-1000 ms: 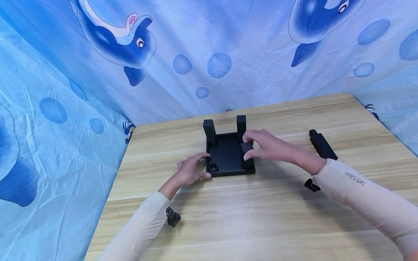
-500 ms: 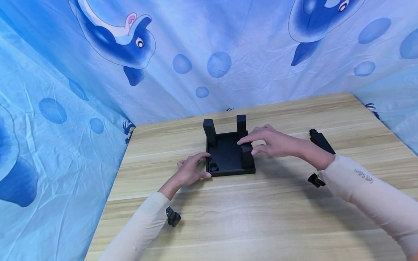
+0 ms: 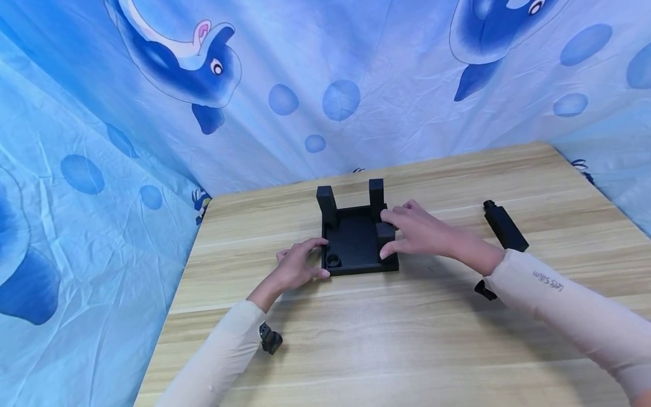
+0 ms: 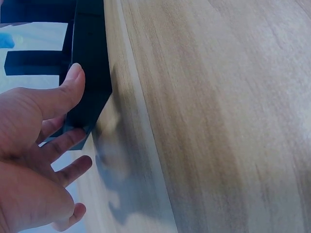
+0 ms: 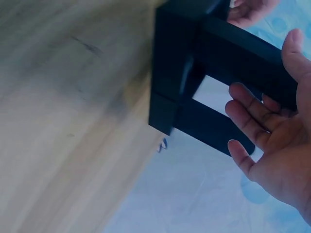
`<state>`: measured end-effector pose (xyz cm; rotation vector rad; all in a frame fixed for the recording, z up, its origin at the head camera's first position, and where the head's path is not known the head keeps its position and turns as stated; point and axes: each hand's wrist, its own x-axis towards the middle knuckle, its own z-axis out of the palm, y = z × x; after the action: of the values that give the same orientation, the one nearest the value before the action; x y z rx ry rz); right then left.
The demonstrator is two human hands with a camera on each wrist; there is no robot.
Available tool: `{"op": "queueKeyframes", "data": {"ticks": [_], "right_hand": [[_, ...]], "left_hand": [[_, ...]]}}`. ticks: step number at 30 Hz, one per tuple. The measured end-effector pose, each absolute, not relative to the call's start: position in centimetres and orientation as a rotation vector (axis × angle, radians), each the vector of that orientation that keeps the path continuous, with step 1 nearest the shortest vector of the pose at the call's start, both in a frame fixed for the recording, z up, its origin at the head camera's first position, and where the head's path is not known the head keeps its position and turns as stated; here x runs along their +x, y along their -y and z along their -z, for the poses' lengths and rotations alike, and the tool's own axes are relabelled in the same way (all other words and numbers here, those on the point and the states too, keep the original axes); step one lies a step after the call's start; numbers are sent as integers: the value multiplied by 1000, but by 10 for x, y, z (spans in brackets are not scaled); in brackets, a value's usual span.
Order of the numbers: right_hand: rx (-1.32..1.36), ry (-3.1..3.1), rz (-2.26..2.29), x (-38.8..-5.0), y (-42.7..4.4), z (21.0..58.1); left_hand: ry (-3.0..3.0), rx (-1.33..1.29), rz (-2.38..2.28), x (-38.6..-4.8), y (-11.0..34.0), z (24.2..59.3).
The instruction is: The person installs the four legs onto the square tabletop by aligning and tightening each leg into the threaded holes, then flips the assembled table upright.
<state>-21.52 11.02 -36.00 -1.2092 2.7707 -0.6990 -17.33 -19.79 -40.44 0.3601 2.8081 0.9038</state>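
Left hand [image 3: 297, 268] touching base [image 3: 354, 242], right [image 3: 421, 233] pinching leg [image 3: 386, 232]

Long cream sleeves [image 3: 218, 346], the right one [image 3: 572, 311] printed with small dark lettering [image 3: 548, 281], have a black camera [image 3: 271, 339] beside each cuff [image 3: 252, 311].

I've got a pale wood-grain counter [image 3: 366, 345], light streaks running roughly side to side, one small dark mark [image 5: 87, 46] on it. Directly on top: a black square base [image 3: 351, 240], lying flat, low rim, three posts [image 3: 326, 200] upright at its corners, ring-shaped socket [image 3: 333, 260] in the near-left corner. Well to the right, I see a loose black leg [image 3: 506, 227] on its side, narrow neck pointing toward the back edge.
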Motion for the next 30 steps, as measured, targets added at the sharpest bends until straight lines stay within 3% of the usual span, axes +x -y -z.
{"op": "queueKeyframes", "data": {"ticks": [15, 30], "right_hand": [[-1315, -2467, 948, -223, -126, 336], [-1299, -2460, 1075, -223, -120, 345]], "left_hand": [[-2806, 360, -901, -174, 199, 405], [-2811, 360, -898, -174, 199, 405]]}}
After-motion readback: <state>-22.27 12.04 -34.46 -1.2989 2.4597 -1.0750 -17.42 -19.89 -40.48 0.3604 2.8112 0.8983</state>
